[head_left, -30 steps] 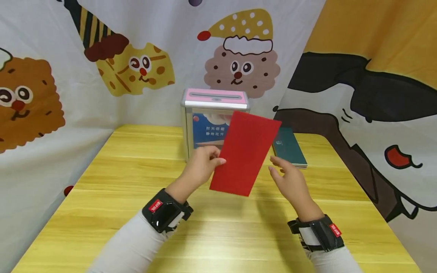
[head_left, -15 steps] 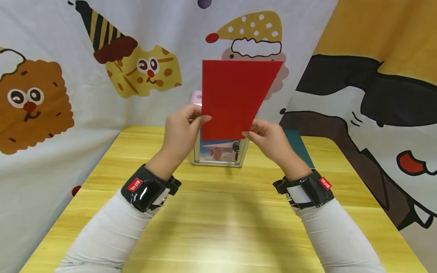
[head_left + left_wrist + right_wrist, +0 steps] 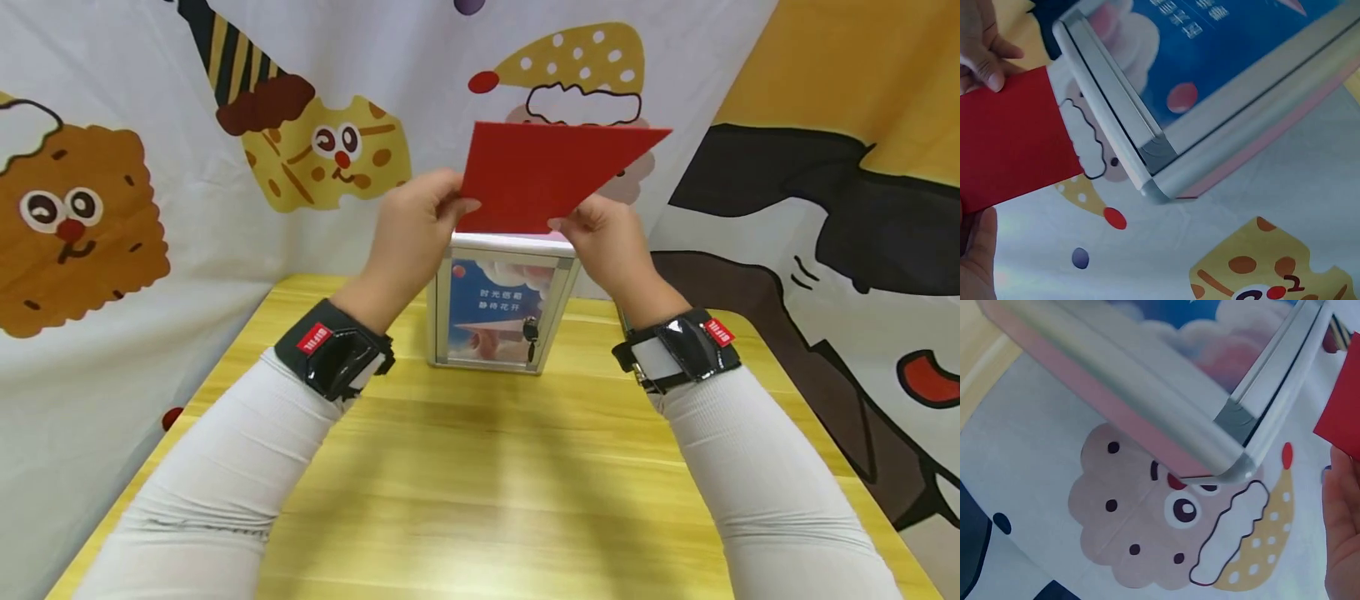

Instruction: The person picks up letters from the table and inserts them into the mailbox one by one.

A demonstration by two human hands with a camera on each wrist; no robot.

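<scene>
A flat red envelope [image 3: 551, 177] is held up in front of the wall cloth, its lower edge overlapping the top of a metal-framed box [image 3: 491, 310] in the head view. My left hand [image 3: 418, 225] pinches its left edge, thumb on the near face. At the lower right corner my right hand [image 3: 609, 242] pinches it. The box has a blue picture front with white lettering and a small lock with keys [image 3: 531, 333]. Its pink top is mostly hidden behind the envelope. In the left wrist view the red envelope [image 3: 1016, 139] shows beside the box's frame [image 3: 1107, 103].
The box stands toward the back of a wooden table [image 3: 465, 467]. A cloth with cartoon biscuits and cheese [image 3: 337, 158] hangs behind it and along the sides. The dark green book at the right is almost wholly hidden by my right arm.
The right hand, apart from the envelope at first, now pinches its corner. Both hands have raised the envelope, its top tilting away, and moved it over the box's top in the head view.
</scene>
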